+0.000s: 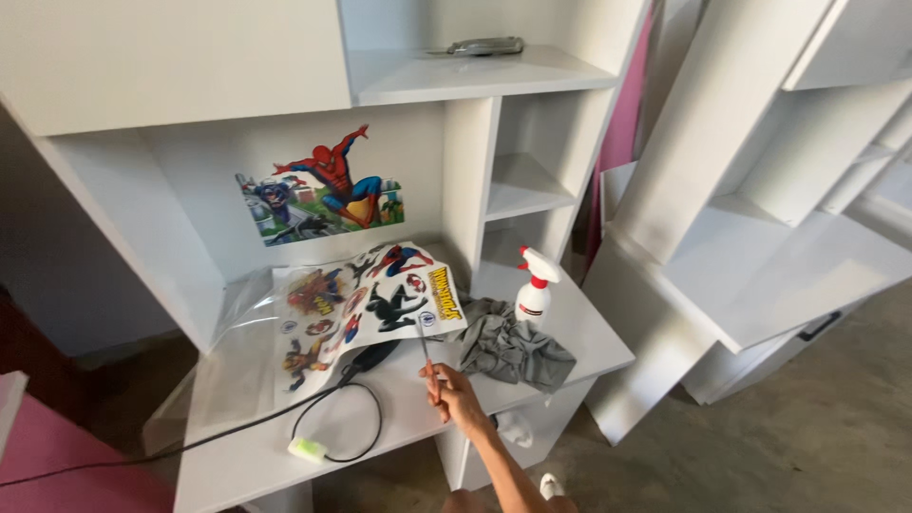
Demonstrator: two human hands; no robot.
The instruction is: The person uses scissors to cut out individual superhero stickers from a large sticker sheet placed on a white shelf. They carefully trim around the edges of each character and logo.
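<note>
The right hand reaches up from the front edge of the white desk and is clenched around a pair of scissors by the orange handles, the thin metal blades pointing away toward the back panel. The blade tips lie over the lower right corner of a sticker sheet, which rests near the middle of the desk, partly on a clear plastic film that spreads toward the left edge. The left hand does not show.

Just right of the scissors, a crumpled grey cloth lies near the right edge of the desk. Behind the cloth stands a white spray bottle with a red trigger, upright and touching the cloth's far side. A black cable runs from the left front corner across the desk to a dark tool lying at the sticker sheet's lower edge, and a small green and white plug piece sits on the cable near the front edge.

A colourful sticker of a red and blue figure is stuck on the back panel above the sheet. On the top shelf lies a grey knife-like tool.
</note>
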